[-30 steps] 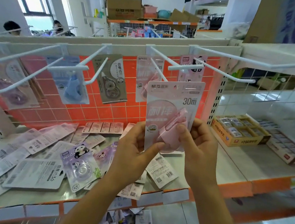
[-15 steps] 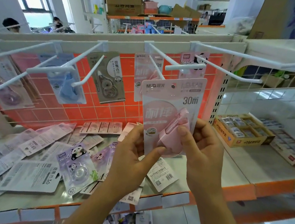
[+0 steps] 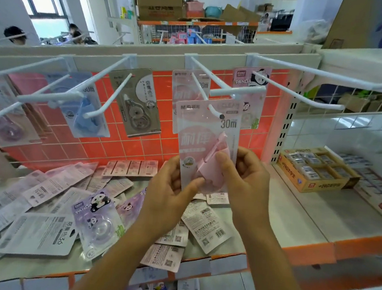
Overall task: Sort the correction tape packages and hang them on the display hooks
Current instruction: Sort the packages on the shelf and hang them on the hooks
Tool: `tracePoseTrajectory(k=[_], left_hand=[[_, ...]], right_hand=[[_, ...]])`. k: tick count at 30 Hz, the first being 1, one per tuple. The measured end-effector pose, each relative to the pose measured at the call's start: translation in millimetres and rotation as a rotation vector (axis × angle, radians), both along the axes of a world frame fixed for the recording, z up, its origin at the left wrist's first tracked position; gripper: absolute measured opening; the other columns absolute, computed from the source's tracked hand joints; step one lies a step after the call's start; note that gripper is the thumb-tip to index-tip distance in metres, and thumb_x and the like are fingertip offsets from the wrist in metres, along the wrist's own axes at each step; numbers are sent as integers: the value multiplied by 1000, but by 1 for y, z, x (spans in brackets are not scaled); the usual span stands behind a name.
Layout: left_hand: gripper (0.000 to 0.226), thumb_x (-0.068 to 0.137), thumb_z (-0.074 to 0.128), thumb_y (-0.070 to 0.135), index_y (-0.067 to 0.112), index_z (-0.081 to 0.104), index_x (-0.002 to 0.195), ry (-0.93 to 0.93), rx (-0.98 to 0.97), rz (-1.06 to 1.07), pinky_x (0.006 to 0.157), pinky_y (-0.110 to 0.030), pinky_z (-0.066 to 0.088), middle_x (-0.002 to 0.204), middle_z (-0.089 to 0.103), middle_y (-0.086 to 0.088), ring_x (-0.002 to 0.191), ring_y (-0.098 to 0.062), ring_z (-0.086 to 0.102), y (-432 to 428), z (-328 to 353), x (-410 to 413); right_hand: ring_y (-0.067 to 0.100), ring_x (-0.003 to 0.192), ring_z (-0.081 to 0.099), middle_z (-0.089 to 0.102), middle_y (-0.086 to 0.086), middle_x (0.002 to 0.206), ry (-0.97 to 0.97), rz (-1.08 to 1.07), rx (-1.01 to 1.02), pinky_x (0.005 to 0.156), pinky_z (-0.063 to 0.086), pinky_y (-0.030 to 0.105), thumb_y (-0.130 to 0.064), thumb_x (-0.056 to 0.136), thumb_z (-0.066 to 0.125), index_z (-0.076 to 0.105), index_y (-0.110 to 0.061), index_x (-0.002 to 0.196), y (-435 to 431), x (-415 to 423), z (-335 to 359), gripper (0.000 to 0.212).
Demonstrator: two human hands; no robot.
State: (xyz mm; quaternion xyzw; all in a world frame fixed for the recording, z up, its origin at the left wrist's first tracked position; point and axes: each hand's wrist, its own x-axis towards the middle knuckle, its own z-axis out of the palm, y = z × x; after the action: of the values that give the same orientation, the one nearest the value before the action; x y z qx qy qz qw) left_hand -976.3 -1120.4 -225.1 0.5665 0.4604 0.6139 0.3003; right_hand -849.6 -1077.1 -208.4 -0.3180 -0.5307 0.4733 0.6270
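A pink correction tape package (image 3: 206, 132) marked 30m is held upright by both my hands. My left hand (image 3: 168, 193) pinches its lower left edge and my right hand (image 3: 242, 174) grips its lower right side. The tip of a white display hook (image 3: 215, 111) pokes through the hole at the package's top. Behind it on the same hook hangs another pink package (image 3: 183, 86). A panda package (image 3: 252, 80), a grey package (image 3: 137, 103) and a blue package (image 3: 84, 107) hang on neighbouring hooks. Several loose packages (image 3: 64, 205) lie scattered on the shelf below.
Long empty hooks (image 3: 305, 94) jut toward me at upper right, others at left. An orange-yellow box of erasers (image 3: 310, 171) and flat boxes sit on the right shelf. The orange grid back panel (image 3: 125, 148) stands behind. People are at far left in the background.
Both hands have lifted the pink package up and forward, and the hook tip now passes through its top hole.
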Motion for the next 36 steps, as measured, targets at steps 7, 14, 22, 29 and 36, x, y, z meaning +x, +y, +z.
tracePoseTrajectory(k=[7, 14, 22, 29, 36], left_hand=[[20, 90, 64, 33, 19, 58, 103, 314, -103, 254, 63, -22, 47, 90, 65, 7, 79, -13, 61, 88, 10, -40], [31, 92, 59, 36, 7, 61, 104, 363, -214, 389, 58, -26, 38, 88, 61, -2, 72, -13, 51, 142, 14, -58], [35, 91, 60, 34, 6, 56, 112, 533, -337, 411, 73, -34, 46, 93, 56, -2, 84, -18, 54, 133, -27, -47], [53, 88, 59, 23, 8, 41, 136, 1142, -254, 286, 99, -38, 40, 134, 48, -13, 123, -28, 45, 109, -90, -10], [43, 96, 38, 29, 7, 42, 134, 1402, -395, 167, 111, -44, 26, 144, 40, -11, 139, -29, 29, 101, -121, -1]], right_hand=[[17, 72, 62, 69, 5, 79, -277, -144, -24, 68, 53, 39, -32, 86, 66, 69, -10, 86, 95, -44, 7, 22], [25, 79, 65, 65, 3, 77, -412, -183, -73, 73, 54, 41, -42, 85, 64, 69, -10, 86, 144, -69, 21, 33], [22, 96, 63, 69, 7, 104, -639, -124, -93, 83, 48, 32, -37, 88, 62, 65, -10, 112, 142, -50, -28, 37], [31, 118, 49, 58, 9, 126, -1280, -149, -270, 94, 43, 41, -50, 83, 61, 57, -17, 118, 125, -28, -121, 49], [30, 136, 28, 37, 8, 146, -1362, -151, -305, 106, 31, 50, -56, 81, 56, 42, -18, 135, 110, -21, -146, 67]])
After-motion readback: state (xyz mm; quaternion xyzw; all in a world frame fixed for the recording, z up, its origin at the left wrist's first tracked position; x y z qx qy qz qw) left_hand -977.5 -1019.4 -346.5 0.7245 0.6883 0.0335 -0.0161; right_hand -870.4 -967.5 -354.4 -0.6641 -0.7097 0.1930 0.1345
